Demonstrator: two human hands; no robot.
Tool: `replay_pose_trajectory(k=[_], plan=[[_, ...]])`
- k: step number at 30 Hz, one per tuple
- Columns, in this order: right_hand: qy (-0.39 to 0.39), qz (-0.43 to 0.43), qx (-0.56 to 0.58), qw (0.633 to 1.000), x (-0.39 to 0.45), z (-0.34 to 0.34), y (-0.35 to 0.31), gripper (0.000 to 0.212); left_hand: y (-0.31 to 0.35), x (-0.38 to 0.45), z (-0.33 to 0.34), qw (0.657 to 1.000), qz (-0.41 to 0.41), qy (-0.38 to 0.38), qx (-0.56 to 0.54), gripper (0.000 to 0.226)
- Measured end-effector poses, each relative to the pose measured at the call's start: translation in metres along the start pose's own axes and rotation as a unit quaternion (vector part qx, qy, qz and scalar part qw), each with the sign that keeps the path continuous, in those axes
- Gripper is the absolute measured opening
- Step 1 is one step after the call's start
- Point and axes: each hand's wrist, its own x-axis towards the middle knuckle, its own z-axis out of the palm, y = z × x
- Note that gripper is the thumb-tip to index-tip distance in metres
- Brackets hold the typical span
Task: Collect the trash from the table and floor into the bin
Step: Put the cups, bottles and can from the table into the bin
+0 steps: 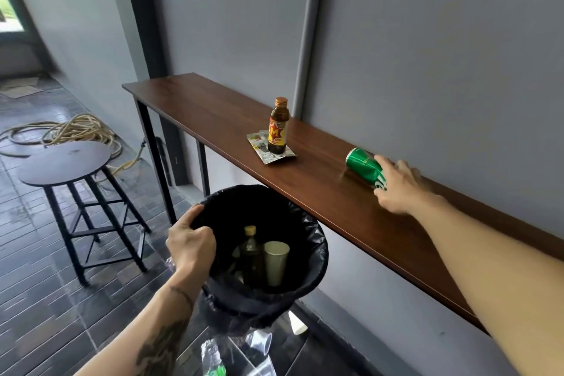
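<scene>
My left hand (189, 246) grips the rim of a bin (317, 241) lined with a black bag, held just below the table's front edge. Inside the bin lie a brown bottle (251, 253) and a paper cup (275, 262). My right hand (396, 186) is closed around a green can (363, 165) that lies tilted on the narrow wooden table (335, 207). Further left on the table a brown glass bottle (278, 128) with a yellow and red label stands upright on a flat wrapper (265, 156).
On the tiled floor under the bin lie a white paper cup (297, 324), clear plastic cups (259, 342) and a crushed plastic bottle (212, 357). A round black stool (65, 162) stands to the left, with a coiled hose (76, 128) behind it. A grey wall backs the table.
</scene>
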Motion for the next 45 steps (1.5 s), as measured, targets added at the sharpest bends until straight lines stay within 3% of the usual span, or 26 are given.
replay_pose_trajectory(k=[5, 7, 10, 13, 20, 23, 27, 32, 36, 40, 45], plan=[[0.109, -0.002, 0.06, 0.992, -0.006, -0.009, -0.017, 0.057, 0.0, 0.002, -0.001, 1.0, 0.004, 0.004, -0.015, 0.067], [0.128, -0.047, 0.129, 0.982, -0.016, -0.015, -0.044, 0.056, -0.001, 0.004, -0.004, 1.0, -0.001, 0.01, -0.025, 0.066], [0.042, -0.188, 0.177, 0.965, -0.045, -0.017, -0.101, 0.062, -0.002, 0.004, -0.01, 0.999, -0.008, 0.019, -0.03, 0.065], [-0.042, -0.266, 0.148, 0.952, -0.079, 0.004, -0.152, 0.057, -0.006, 0.006, -0.016, 0.999, -0.002, 0.025, -0.041, 0.068], [-0.179, -0.315, 0.141, 0.921, -0.114, 0.06, -0.214, 0.064, -0.007, 0.012, -0.045, 0.997, 0.011, 0.047, -0.053, 0.075], [-0.179, -0.325, 0.162, 0.914, -0.109, 0.054, -0.221, 0.072, -0.007, 0.017, -0.058, 0.997, 0.01, 0.055, -0.048, 0.074], [-0.09, -0.287, 0.212, 0.93, -0.075, 0.024, -0.214, 0.073, -0.006, 0.024, -0.067, 0.997, 0.016, 0.062, -0.038, 0.073], [0.002, -0.166, 0.278, 0.946, -0.017, -0.006, -0.192, 0.076, -0.001, 0.03, -0.065, 0.998, 0.0, 0.056, -0.035, 0.07], [-0.012, -0.069, 0.321, 0.944, 0.022, -0.014, -0.182, 0.089, -0.001, 0.039, -0.058, 0.998, 0.009, 0.055, -0.033, 0.069], [-0.033, -0.027, 0.375, 0.926, 0.051, -0.016, -0.189, 0.094, -0.002, 0.049, -0.052, 0.998, 0.009, 0.06, -0.015, 0.07], [-0.067, 0.031, 0.471, 0.879, 0.083, -0.006, -0.216, 0.08, -0.012, 0.063, -0.049, 0.998, 0.003, 0.064, -0.02, 0.074]])
